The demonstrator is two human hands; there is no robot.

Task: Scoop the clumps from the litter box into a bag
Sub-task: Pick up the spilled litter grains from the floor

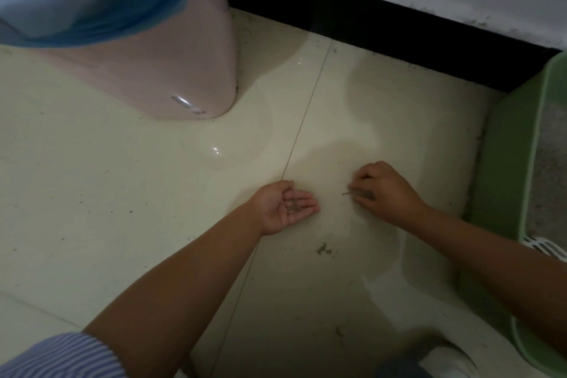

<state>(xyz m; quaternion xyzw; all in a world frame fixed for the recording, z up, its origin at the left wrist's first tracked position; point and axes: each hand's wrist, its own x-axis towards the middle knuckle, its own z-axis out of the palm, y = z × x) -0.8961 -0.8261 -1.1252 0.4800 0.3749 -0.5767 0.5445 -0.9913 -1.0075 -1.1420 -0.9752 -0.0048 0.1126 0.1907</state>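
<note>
Gathering spilled grey litter grains [362, 193] off the cream tiled floor [122, 193], the right hand [383, 193] pinches some; the left hand [285, 209] lies palm-up, cupping more. Green plastic litter box [503, 163] at three o'clock, blue-bagged pink bin [184, 55] at eleven; emptying seemingly remains.

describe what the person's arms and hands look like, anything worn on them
Both hands are bare: no gloves, rings or watch show on the left hand or the right hand. The left forearm is uncovered up to a sleeve with fine blue and white stripes, pushed up near the elbow. The right forearm is bare as far as the frame shows; no sleeve is visible there.
</note>
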